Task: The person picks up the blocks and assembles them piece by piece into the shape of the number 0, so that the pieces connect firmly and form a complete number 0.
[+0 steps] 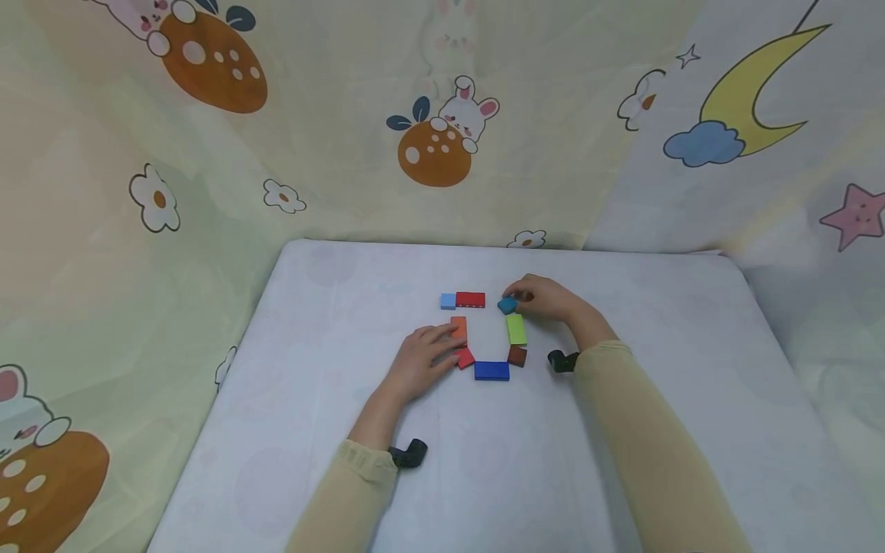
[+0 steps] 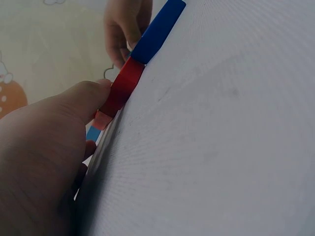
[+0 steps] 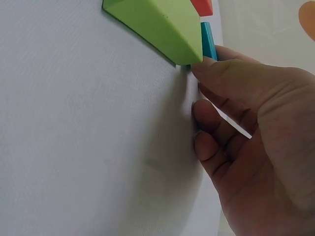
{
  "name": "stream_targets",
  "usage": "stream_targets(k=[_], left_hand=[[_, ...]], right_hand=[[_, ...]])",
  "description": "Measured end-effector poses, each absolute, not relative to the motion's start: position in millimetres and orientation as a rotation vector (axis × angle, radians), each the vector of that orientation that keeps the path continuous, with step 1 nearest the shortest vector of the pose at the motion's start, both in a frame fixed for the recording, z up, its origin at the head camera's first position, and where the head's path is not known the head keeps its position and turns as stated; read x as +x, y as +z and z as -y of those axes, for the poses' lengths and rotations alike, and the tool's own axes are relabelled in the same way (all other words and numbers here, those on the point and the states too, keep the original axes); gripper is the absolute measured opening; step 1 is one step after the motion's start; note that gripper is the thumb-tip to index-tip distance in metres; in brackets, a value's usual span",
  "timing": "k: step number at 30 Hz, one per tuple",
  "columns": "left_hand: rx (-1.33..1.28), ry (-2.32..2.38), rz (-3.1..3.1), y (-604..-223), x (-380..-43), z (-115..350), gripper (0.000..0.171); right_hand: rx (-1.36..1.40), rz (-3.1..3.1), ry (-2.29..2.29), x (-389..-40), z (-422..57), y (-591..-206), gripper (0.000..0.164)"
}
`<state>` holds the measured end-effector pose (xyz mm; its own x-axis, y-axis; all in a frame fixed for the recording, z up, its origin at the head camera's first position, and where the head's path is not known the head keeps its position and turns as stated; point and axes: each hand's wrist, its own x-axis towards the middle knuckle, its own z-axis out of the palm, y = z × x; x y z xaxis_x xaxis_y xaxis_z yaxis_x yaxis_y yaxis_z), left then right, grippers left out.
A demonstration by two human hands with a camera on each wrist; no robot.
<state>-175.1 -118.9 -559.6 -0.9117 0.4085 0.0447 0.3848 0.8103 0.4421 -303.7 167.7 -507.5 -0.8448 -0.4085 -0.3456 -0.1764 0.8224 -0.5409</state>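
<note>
Blocks on the white table form a ring with gaps. At its back right corner my right hand (image 1: 546, 298) pinches a teal block (image 1: 508, 305) between thumb and fingers, just behind the lime green block (image 1: 516, 329). My left hand (image 1: 425, 355) lies along the ring's left side, fingers stretched over the orange block (image 1: 459, 326) and the small red block (image 1: 465, 358). Its thumb is against the red block (image 2: 125, 83) in the left wrist view. A dark blue block (image 1: 492, 371) and a brown block (image 1: 517, 355) make up the front.
At the back left, a light blue block (image 1: 448, 301) sits against a longer red block (image 1: 470, 299) marked with a row of pale dots. Beyond the table's far edge hangs a patterned cloth (image 1: 346, 138). Both wrists wear black camera mounts (image 1: 409, 453).
</note>
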Motion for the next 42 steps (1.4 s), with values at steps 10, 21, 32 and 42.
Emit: stream_targets(k=[10,21,32,42], left_hand=[[0.639,0.715,-2.936,-560.5,-175.0,119.5,0.045],[0.660,0.743,-2.923,-558.0,-174.8,118.9,0.045],[0.657,0.741,-2.932,-556.9,-173.9,119.9,0.045],[0.678,0.737,-2.954,-560.0,-174.2,120.2,0.045]], right_hand=[[-0.470,-2.550,-0.692,-302.3,-169.0,-508.6,0.033],[-0.452,-2.592,-0.733,-288.9,-181.8,-504.0,0.040],[-0.367,-2.665,-0.938,-237.9,-183.9,-512.5,0.038],[-0.367,-2.729,-1.102,-206.7,-184.6,-528.3,0.038]])
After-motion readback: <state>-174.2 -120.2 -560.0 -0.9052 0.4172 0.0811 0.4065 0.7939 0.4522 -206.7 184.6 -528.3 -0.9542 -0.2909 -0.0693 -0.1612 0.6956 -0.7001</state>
